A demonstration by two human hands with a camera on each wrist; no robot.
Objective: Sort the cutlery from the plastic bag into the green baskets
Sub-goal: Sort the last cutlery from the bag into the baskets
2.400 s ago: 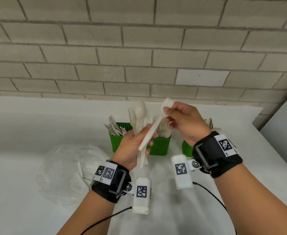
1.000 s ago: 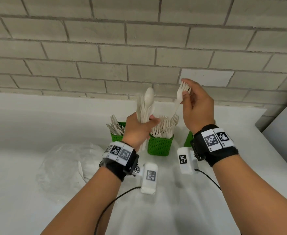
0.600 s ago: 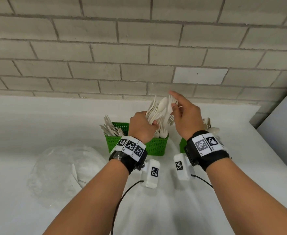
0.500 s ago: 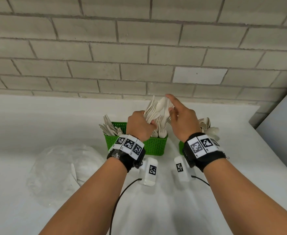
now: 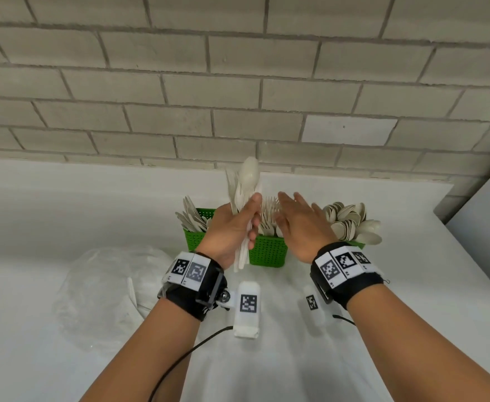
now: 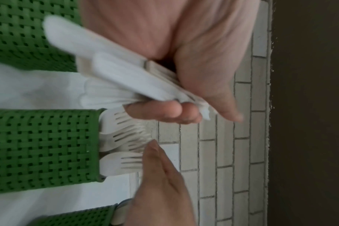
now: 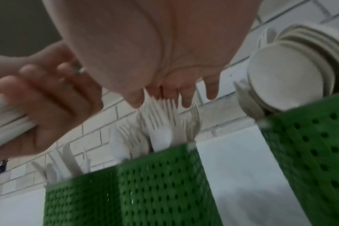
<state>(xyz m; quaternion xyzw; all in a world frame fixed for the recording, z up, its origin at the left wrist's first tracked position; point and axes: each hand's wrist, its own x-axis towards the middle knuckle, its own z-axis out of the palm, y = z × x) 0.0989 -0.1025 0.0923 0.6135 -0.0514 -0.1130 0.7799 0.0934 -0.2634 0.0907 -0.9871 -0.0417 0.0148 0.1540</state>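
My left hand [image 5: 245, 219] grips an upright bundle of white plastic cutlery [image 5: 245, 187] with a spoon on top, in front of the green baskets. In the left wrist view the bundle [image 6: 126, 79] is clamped between thumb and fingers. My right hand [image 5: 291, 206] is flat and empty, fingers straight, just over the forks [image 7: 164, 120] in the middle basket [image 5: 268, 253]. The left basket [image 5: 193, 237] holds knives and the right basket [image 5: 357, 244] holds spoons [image 5: 351, 224]. The clear plastic bag [image 5: 104, 288] lies at the left with some cutlery inside.
A grey brick wall [image 5: 238, 97] rises behind the white counter [image 5: 64, 204]. A grey panel [image 5: 487, 216] stands at the right edge. Cables from the wrist cameras trail over the counter near me.
My right hand carried a fork a second ago; it came down over the middle basket and is now empty and flat. My left hand tilted the bundle and then brought it upright again.
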